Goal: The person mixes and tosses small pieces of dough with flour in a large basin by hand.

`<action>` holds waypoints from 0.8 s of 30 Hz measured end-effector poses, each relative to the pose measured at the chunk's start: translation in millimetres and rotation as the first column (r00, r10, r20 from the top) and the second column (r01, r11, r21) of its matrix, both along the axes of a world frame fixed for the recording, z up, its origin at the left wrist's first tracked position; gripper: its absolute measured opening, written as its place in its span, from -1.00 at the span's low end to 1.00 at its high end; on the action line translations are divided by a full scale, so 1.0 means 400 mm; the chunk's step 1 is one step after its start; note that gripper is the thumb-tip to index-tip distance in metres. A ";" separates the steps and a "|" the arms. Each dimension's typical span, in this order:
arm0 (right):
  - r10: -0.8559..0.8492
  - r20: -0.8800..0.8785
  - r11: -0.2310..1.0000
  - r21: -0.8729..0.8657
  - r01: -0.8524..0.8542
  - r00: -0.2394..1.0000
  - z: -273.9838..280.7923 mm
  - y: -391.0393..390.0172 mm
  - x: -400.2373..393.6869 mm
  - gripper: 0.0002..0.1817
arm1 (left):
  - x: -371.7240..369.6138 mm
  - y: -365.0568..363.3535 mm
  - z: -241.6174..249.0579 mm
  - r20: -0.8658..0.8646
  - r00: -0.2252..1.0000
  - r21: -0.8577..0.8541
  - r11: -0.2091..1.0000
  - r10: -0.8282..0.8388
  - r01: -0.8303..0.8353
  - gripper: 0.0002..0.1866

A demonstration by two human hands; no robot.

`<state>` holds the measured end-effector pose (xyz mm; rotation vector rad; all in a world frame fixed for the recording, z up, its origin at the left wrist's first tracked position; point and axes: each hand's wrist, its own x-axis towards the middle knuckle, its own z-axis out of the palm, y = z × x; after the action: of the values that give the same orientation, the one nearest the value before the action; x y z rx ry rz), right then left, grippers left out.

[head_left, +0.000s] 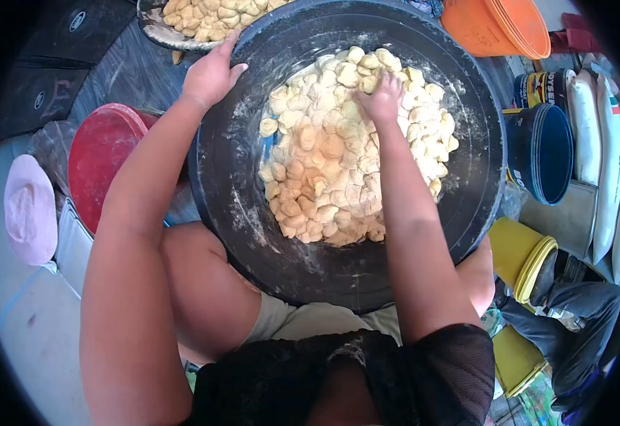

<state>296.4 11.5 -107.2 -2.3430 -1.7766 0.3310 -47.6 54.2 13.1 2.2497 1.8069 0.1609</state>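
Note:
A large round black basin [232, 206] rests between the person's legs, tilted slightly, with flour smears on its inner wall. Pale yellow dough-like lumps [324, 163] dusted with powder are heaped inside it, some more orange at the lower left of the heap. At the basin's upper left rim lies my left hand [214, 74], its thumb apart from the fingers. My right hand [384, 99] rests on the upper part of the heap with its fingers spread among the lumps; no lump shows lifted in it.
Another container of lumps [214, 18] stands at the top. A red tub [107, 153] is at left; orange [495, 28], dark blue [541, 153] and yellow [519, 255] buckets line the right. Beyond are white sacks [608, 163] and another person's leg in dark trousers [587, 319].

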 end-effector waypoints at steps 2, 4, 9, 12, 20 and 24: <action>0.047 0.033 0.993 -0.112 -0.043 0.998 -0.012 0.011 0.001 -0.06 | 0.001 -0.004 0.005 0.006 1.000 -0.017 1.000 0.002 -0.002 -0.25; 0.076 0.046 0.983 -0.171 -0.067 0.996 -0.019 0.009 -0.001 -0.03 | 0.000 -0.011 0.013 0.011 1.000 -0.045 0.999 0.008 -0.008 -0.24; 0.098 0.058 0.981 -0.172 -0.087 0.993 -0.038 0.001 -0.016 -0.05 | -0.019 -0.023 0.002 0.001 1.000 -0.059 0.998 0.030 -0.030 -0.24; 0.105 0.066 0.976 -0.198 -0.090 0.992 -0.039 -0.009 -0.030 -0.10 | -0.030 -0.034 -0.007 -0.003 1.000 -0.052 0.998 0.025 -0.025 -0.24; 0.670 -0.144 0.640 -0.387 -0.664 0.729 0.016 -0.422 -0.357 -0.23 | -0.004 0.003 -0.009 -0.040 0.999 0.026 0.999 -0.018 0.019 -0.27; 0.862 -0.371 0.289 -0.201 -0.936 0.346 0.042 -0.664 -0.305 -0.33 | -0.007 0.001 -0.006 0.008 1.000 0.021 0.999 -0.029 0.028 -0.27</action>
<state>174.3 -254.2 -90.3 -0.9924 -2.9623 1.1021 -50.5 54.4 10.6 2.2847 1.7764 0.1845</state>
